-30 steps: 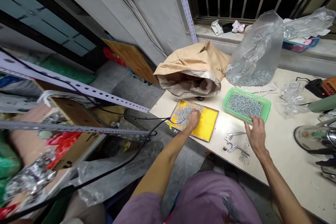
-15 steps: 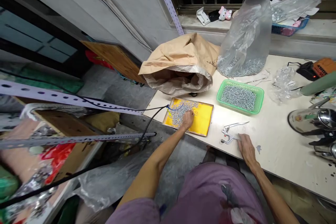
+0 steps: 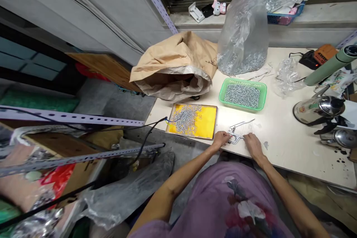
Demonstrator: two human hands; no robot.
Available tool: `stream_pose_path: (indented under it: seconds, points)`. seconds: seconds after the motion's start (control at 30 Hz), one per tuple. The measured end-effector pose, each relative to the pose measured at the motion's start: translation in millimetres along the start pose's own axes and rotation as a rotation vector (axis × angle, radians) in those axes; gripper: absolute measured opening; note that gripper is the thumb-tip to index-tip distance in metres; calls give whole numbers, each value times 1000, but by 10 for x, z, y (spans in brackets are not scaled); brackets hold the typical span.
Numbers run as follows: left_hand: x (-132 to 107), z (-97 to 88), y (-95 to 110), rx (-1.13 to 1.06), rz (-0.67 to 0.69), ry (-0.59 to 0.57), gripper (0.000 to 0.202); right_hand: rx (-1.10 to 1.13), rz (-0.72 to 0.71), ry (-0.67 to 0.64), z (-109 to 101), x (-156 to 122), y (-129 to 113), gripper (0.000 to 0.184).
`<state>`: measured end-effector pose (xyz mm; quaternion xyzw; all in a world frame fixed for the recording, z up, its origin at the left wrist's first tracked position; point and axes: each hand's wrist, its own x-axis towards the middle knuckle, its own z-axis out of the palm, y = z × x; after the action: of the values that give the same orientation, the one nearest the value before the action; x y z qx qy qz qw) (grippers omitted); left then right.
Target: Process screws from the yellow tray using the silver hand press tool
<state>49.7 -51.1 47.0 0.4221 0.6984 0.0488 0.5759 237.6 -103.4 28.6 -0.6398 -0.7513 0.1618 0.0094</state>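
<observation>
A silver plier-like hand tool (image 3: pixel 235 137) with a spring and two long handles lies at the front of the table. My right hand (image 3: pixel 253 145) has its fingertips closed on the end of its lower handle. At the tool's head, my left hand (image 3: pixel 221 139) is closed in a pinch; whatever is between the fingers is too small to make out. Left of the tool is a shallow yellow tray (image 3: pixel 208 121) with a pile of small metal pins (image 3: pixel 187 119) on it. A green plastic basket (image 3: pixel 263 98) behind the tool holds many similar pins.
A large brown paper sack (image 3: pixel 173 61) and a clear plastic bag of metal parts (image 3: pixel 242 33) stand at the back. Glass kettles (image 3: pixel 318 109) and a green cylinder (image 3: pixel 329 67) are at the right. A black cable (image 3: pixel 152 130) reaches the tray's left edge.
My left hand has left the pins on the yellow tray and moved right to the tool's head. My right hand stays at the tool's handle. The camera view has shifted.
</observation>
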Motion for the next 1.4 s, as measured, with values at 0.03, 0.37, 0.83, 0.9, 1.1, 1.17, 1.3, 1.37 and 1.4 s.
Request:
stream_pose_path:
  seconds: [0.03,0.37,0.83,0.9,1.1,1.17,1.3,1.37,1.4]
  points:
    - [5,31,-1,25,-2,10,7,-3,2,-6,-2,-2,0,24]
    - [30,80,32,171,-81,38,9,37,13,16,0,-36,-21,27]
    - [151,39,124,389,-104,-88,10,-18,45,-50,-58,-35,-80,25]
    - [154,45,137,414,-92,-96,10,-27,41,-69,-58,-31,-76,24]
    - [193,39,122,414,-67,-119,8,-57,14,31,-92,110,68,42]
    - [203,35,106,399,-72,-124,8,-67,-17,58,-116,210,147,67]
    - [194,30,100,382,-81,-114,10,-84,-89,-11,-144,374,234,87]
    - [171,30,112,366,-82,-111,11,-99,-87,-24,-152,407,222,87]
    - [158,30,121,356,-83,-111,11,-108,-80,-25,-156,412,206,87]
